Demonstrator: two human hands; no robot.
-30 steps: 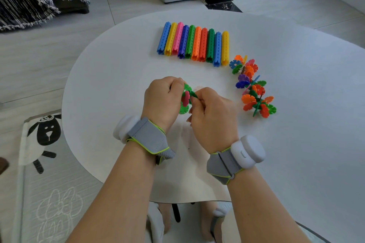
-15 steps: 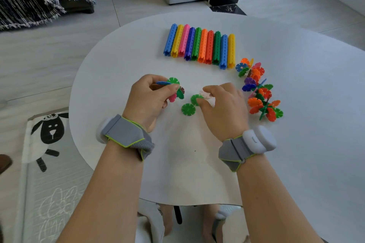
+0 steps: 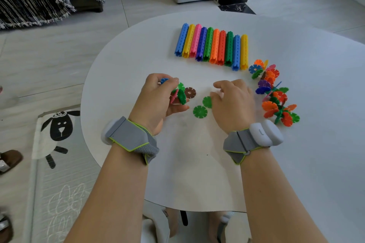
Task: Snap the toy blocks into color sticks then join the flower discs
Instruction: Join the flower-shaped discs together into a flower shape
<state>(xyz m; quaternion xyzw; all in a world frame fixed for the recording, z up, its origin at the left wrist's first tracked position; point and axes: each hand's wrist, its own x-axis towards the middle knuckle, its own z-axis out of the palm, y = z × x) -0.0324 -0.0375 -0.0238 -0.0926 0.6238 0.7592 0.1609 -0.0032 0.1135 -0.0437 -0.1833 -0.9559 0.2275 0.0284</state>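
I judge the color sticks finished, in a row on the worktop. The left hand grasps a disc cluster. The right hand is at the loose green discs, its grip I cannot tell; joining remains.

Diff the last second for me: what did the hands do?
The hands, joined on one disc cluster a second ago, have parted. The left hand keeps gripping the cluster; the right hand let go and dropped to the table, reaching a loose green disc, grip unclear. Unchanged: the second green disc, the row of color sticks, the finished flower chain.
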